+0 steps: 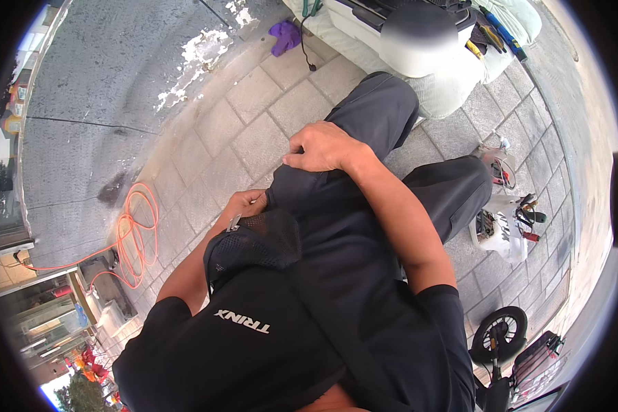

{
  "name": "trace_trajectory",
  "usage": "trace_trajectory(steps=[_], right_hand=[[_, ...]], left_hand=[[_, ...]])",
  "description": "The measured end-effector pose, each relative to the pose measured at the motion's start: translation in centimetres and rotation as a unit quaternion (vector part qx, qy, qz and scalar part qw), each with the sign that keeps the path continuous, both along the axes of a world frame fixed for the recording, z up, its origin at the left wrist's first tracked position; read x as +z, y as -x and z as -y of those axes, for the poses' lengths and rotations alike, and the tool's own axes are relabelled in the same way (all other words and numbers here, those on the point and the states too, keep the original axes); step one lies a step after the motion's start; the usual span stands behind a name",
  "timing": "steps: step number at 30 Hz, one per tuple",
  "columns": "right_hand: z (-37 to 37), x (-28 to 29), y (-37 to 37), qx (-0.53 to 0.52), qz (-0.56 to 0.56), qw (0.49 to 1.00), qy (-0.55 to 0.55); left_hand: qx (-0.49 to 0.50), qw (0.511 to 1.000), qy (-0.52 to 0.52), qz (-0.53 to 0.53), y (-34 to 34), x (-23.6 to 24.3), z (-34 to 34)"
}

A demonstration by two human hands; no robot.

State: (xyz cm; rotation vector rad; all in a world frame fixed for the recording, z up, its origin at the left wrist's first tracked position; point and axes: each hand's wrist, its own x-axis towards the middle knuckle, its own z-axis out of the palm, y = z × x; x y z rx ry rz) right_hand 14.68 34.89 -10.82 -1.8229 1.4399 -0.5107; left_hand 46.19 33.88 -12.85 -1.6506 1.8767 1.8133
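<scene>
I am sitting, with dark grey trousers (367, 113) over bent legs. My right hand (319, 149) reaches across to my left thigh, its fingers curled and closed on the trouser fabric there. My left hand (248, 203) is at my left hip, below the right one, with its fingers largely hidden by dark cloth near the pocket. Close beside my left wrist a black mesh cap (261, 240) with a small metal buckle lies against my black T-shirt (268, 367).
A pale green padded sheet (446, 96) in front bears tools, including a blue-and-black one (502, 33). A purple cloth (285, 38) and an orange hose or cable (136, 237) lie left. On the right are a white bag of tools (508, 237) and a wheel (499, 333).
</scene>
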Motion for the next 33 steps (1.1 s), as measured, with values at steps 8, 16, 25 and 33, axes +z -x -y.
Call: trace_trajectory(steps=[8,16,25,33], right_hand=[[-1.1,-2.7,-1.0,-0.074,0.010,0.983,0.170],[-1.3,-2.5,-2.1,-0.080,-0.036,0.980,0.181],[-0.9,-2.8,-2.5,-0.106,-0.040,0.976,0.187],[-1.0,-3.0,-3.1,-0.159,-0.028,0.967,0.195]], left_hand=[[0.081,0.971,-0.187,-0.125,-0.1,0.1,1.8],[0.036,0.962,-0.242,-0.121,-1.1,0.5,3.0],[-0.045,0.989,-0.124,-0.066,-1.7,0.4,2.8],[0.122,0.973,-0.144,-0.135,1.1,2.9,-0.2]])
